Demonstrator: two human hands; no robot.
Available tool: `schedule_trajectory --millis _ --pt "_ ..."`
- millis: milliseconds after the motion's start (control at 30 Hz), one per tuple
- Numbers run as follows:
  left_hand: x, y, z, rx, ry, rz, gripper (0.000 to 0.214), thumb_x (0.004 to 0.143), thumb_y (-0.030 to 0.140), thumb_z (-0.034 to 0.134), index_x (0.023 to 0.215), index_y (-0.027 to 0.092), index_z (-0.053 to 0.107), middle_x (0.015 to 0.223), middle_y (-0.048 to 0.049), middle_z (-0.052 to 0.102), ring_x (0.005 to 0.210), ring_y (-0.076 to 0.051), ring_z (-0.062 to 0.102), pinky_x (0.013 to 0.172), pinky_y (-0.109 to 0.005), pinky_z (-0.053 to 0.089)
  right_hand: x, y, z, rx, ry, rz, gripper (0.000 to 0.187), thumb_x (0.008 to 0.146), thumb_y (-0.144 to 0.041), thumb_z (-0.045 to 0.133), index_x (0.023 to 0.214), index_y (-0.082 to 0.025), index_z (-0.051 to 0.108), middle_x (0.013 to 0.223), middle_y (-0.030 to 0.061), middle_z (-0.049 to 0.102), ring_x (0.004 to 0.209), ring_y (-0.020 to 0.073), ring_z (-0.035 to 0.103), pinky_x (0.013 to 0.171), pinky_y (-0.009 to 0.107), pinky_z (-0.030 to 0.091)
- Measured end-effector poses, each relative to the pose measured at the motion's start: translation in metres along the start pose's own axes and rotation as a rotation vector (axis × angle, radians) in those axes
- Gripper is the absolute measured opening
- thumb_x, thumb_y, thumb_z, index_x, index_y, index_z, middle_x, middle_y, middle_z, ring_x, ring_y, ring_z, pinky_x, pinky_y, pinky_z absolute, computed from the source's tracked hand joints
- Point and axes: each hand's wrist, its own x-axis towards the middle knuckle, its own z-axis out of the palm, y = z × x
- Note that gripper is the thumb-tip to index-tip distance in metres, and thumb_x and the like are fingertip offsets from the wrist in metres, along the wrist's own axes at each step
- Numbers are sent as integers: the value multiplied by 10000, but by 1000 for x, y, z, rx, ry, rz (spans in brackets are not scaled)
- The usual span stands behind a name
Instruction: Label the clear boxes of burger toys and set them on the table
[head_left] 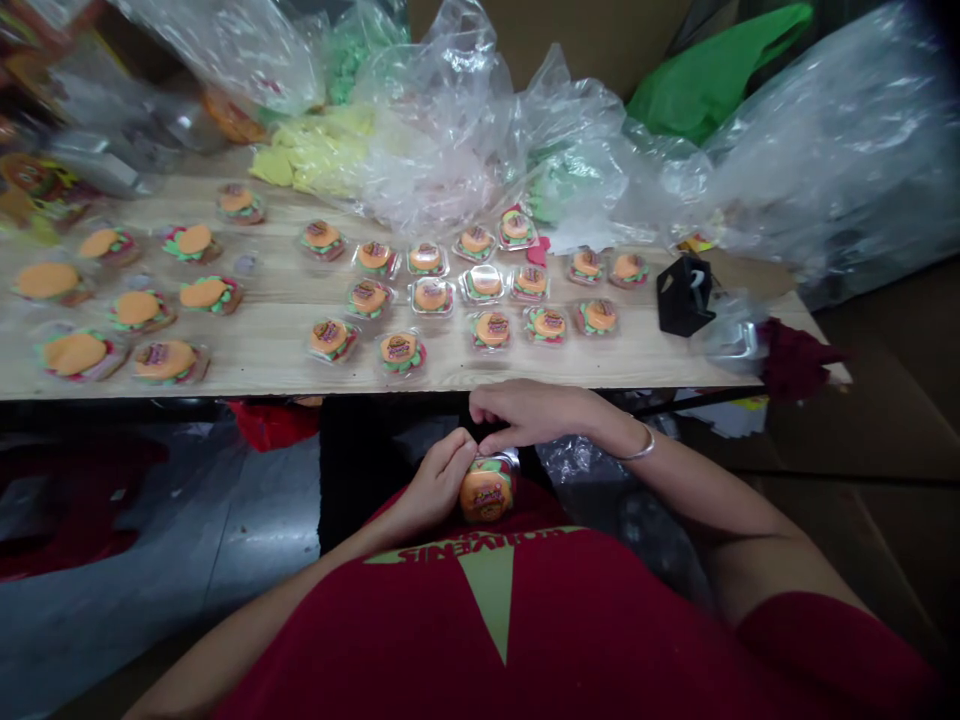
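Close to my chest, below the table edge, both hands are on one small burger-shaped candy in a clear plastic shell (486, 490). My left hand (439, 478) curls around its left side, fingers closed on it. My right hand (529, 412) reaches over from above, fingertips pinching the top of the shell; a silver bangle (639, 446) is on that wrist. On the wooden table (262, 350) lie several more packed burger candies (399, 352) in rows.
Crumpled clear plastic bags (450, 130) and a green bag (712, 75) pile along the table's far side, with yellow pieces (322, 150). A black tape dispenser (684, 295) and a dark red cloth (795, 358) sit at the right end. Larger burger candies (75, 352) lie at left.
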Motion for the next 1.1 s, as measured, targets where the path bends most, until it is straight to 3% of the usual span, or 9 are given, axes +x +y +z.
schedule_trajectory --millis 100,167,267,467,700,867,967,1100 --pt "1 0 -2 48 40 3 281 907 363 373 684 195 408 674 33 404 649 -129 387 605 -255 345 -16 -12 8 -46 328 44 225 866 -343 586 953 -137 603 871 71 593 768 164 512 717 284 385" --pt "2 0 -2 56 57 0 278 909 355 363 685 196 405 675 32 411 648 -132 395 605 -258 345 -24 -20 17 -44 441 62 161 912 -263 517 876 -152 628 803 48 579 773 157 512 776 303 372" --pt "3 -3 -1 72 25 19 268 910 346 362 692 196 407 678 34 402 651 -131 391 613 -260 342 -26 -24 31 70 409 123 165 900 -220 521 801 -150 634 753 31 562 730 141 507 711 276 371" --pt "-2 -3 0 127 -34 31 267 919 347 359 699 197 384 686 40 369 651 -123 364 614 -258 319 -21 -11 47 579 104 196 196 903 -218 463 756 -141 568 667 -10 530 597 96 445 558 216 352" --pt "-3 11 4 163 -113 82 258 911 346 362 700 198 377 674 46 351 630 -119 335 592 -261 292 -29 -17 48 679 153 192 154 880 -234 480 775 -143 546 696 -11 502 629 97 426 573 220 348" --pt "-8 2 0 115 -14 54 261 911 350 378 700 198 389 680 38 390 646 -126 380 613 -263 325 -27 -12 58 787 199 235 163 836 -276 560 749 -141 584 658 -22 520 596 93 434 559 218 338" --pt "-12 -6 -7 35 104 -8 263 915 365 379 719 195 422 693 24 468 664 -134 440 622 -262 362 -35 -10 76 915 318 291 220 831 -346 591 764 -138 607 703 -3 570 633 106 483 606 232 366" --pt "-11 -10 -12 -25 201 6 254 898 354 424 708 188 454 715 12 533 674 -132 472 627 -247 391 -36 -19 100 1042 484 328 271 847 -392 569 732 -147 580 666 -12 531 614 108 460 586 233 350"
